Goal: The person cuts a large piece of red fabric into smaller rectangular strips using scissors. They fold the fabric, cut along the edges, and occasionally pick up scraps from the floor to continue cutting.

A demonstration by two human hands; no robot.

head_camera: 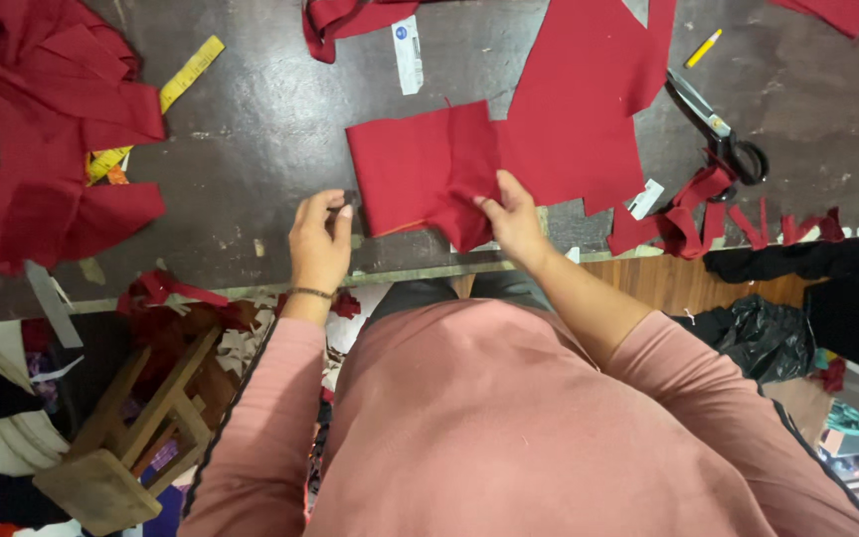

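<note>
**Cutting table: both hands at a folded red cloth piece**

The right hand pinches the near edge of the folded red cloth piece, fingers closed on the fabric. The left hand rests just left of that piece, fingers curled at its lower corner; whether it grips the cloth cannot be told. The piece lies flat near the front edge of the dark, scuffed worktable.

Relative to the folded piece: a larger red panel overlaps it on the right. Beyond that panel lie black-handled shears, a yellow chalk pencil and red offcut strips. A white tag lies behind it. Far to its left sits a heap of red fabric with a yellow measuring tape running beneath.

Below the table edge, left of the piece, stands a wooden stool among scraps; to the right, wood flooring and a black bag.
</note>
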